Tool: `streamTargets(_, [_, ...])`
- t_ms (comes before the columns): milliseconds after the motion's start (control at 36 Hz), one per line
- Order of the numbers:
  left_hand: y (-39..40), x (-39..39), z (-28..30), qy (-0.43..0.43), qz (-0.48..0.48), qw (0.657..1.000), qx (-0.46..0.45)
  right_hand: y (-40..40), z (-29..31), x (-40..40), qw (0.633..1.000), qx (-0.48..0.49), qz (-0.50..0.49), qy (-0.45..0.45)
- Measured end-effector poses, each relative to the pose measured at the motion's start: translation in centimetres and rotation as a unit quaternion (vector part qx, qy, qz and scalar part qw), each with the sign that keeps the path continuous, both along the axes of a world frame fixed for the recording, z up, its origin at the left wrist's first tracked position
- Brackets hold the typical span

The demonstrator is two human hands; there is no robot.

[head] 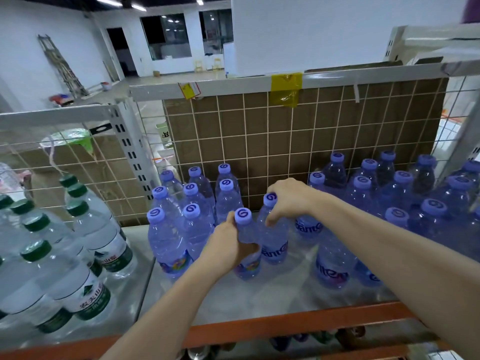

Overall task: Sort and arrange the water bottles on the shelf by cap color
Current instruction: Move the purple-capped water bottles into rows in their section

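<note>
1. The left hand grips a purple-capped bottle around its shoulder, fingers curled round the front, thumb behind the neck.
2. The right hand grips a second purple bottle just below its cap, fingers curled down over the shoulder; this bottle stands just right of the left hand's bottle, the two touching.
3. Both held bottles stand upright on the shelf, in the gap between two clusters of purple-capped bottles.
4. The left cluster stands just left of the held pair, in rows running back to the wire grid.
5. The right cluster fills the shelf to the right of the held pair, partly hidden behind the right forearm (one bottle there shows only its label below the wrist).
6. The green-capped bottles stand well left of the held pair, on the neighbouring shelf section, beyond a white upright post.
7. A brown cardboard sheet lies behind the grid, directly behind the held pair.
8. An orange rail edges the shelf front, nearer than the held pair.
</note>
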State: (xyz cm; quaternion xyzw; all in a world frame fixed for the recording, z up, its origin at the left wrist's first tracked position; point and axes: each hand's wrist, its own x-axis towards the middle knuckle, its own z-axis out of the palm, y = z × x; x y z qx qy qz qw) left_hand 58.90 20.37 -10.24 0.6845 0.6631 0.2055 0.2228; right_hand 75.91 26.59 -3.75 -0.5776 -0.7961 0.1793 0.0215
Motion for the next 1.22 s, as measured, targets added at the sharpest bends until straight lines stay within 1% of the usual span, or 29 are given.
streamTargets(167, [1.2,-0.1,-0.5,-0.034,0.084,0.995,0.037,0.4,-1.2,0.8,0.991,-0.08,-0.063,0.081])
streamTargets(278, [1.5,0.6,-0.9,-0.039,0.094,0.993,0.053,-0.3,-1.6,1.2,0.983,-0.125,-0.081,0.111])
streamTargets(333, [1.6,0.8,-1.0,-0.046,0.105,0.992,0.054,-0.6,-2.0,1.1,0.978,-0.153,-0.082,0.113])
streamTargets(389, [1.7,0.9,-1.0,-0.048,0.107,0.991,0.062,-0.7,-2.7,0.8,0.977,-0.16,-0.087,0.109])
streamTargets(500, [1.9,0.9,-0.7,-0.045,0.094,0.993,0.064,-0.6,-3.8,0.3,0.982,-0.122,-0.1,0.107])
streamTargets(611, [2.1,0.6,0.5,-0.038,0.081,0.993,0.073,-0.4,-3.5,0.5,0.984,-0.111,-0.099,0.095])
streamTargets(667, [2.0,0.5,1.1,-0.069,0.073,0.992,0.069,-0.2,-3.3,0.3,0.988,-0.101,-0.093,0.069])
streamTargets(722, [1.8,0.6,1.9,-0.073,0.058,0.992,0.082,0.1,-3.3,-0.1,0.993,-0.071,-0.093,0.034])
streamTargets(833, [2.1,0.5,3.1,-0.018,0.017,0.993,0.111,1.5,-3.7,-0.9,0.991,-0.002,-0.131,0.02])
streamTargets(944, [3.0,-0.1,3.8,0.029,-0.008,0.99,0.137,3.3,-3.8,-1.6,0.981,0.032,-0.18,0.066])
streamTargets(1111, [4.0,-1.1,4.4,0.07,-0.057,0.992,0.083,6.0,-3.9,-3.4,0.972,0.048,-0.218,0.078])
streamTargets(1222, [4.5,-1.3,4.4,0.099,-0.091,0.988,0.072,7.5,-4.5,-4.2,0.969,0.04,-0.232,0.068])
